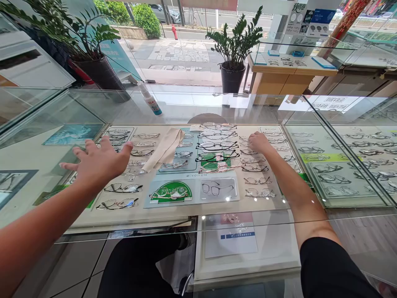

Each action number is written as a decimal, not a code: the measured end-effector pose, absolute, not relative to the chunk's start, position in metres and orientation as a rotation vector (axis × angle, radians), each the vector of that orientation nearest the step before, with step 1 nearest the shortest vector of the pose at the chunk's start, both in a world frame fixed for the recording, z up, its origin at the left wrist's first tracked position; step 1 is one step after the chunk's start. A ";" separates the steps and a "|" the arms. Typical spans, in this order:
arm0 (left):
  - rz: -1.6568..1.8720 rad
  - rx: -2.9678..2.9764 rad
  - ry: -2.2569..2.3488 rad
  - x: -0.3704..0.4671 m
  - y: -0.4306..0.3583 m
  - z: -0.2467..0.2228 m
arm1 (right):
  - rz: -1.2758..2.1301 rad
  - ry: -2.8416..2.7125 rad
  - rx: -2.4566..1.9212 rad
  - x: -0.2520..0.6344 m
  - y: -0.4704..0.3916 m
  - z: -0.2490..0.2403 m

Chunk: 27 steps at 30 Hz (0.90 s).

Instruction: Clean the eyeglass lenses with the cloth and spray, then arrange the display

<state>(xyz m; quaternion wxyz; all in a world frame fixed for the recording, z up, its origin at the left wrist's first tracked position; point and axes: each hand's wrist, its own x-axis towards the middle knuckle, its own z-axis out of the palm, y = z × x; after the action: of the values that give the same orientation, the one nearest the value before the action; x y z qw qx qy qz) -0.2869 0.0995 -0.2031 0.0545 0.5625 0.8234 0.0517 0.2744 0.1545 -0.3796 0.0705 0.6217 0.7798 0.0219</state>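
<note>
My left hand (pixel 101 163) is over the left part of the glass counter (pixel 198 108), palm down with its fingers spread and nothing held. On the far right side of the top, my right hand (pixel 259 142) has its fingers curled together; whatever they may hold is hidden. Between the hands a beige cleaning cloth (pixel 166 148) lies on the glass, loosely folded and touched by neither. A spray bottle (pixel 149 98) with a white top and blue base stands near the far edge. Under the glass, rows of eyeglasses (pixel 217 145) are laid out.
A green display card (pixel 172 191) and a card with a glasses picture (pixel 218 189) lie inside the case. Another glass case (pixel 344 165) adjoins on the right. Potted plants (pixel 233 76) stand beyond the counter by the window. Below the near edge is a pale drawer (pixel 276 244).
</note>
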 end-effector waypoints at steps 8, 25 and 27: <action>0.184 1.717 2.500 -0.289 0.101 -0.205 | 0.002 2.331 1.967 0.266 0.161 -0.382; 0.155 1.699 2.506 -0.285 0.101 -0.201 | -0.001 2.355 2.061 0.283 0.156 -0.378; 0.167 1.706 2.493 -0.285 0.100 -0.201 | 0.003 2.365 2.061 0.284 0.156 -0.379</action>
<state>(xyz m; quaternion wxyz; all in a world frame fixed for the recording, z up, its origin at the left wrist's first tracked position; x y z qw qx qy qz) -0.2853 0.1004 -0.2008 0.0579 0.5629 0.8226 0.0549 0.2840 0.1564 -0.3788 0.0022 0.6571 0.7538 0.0010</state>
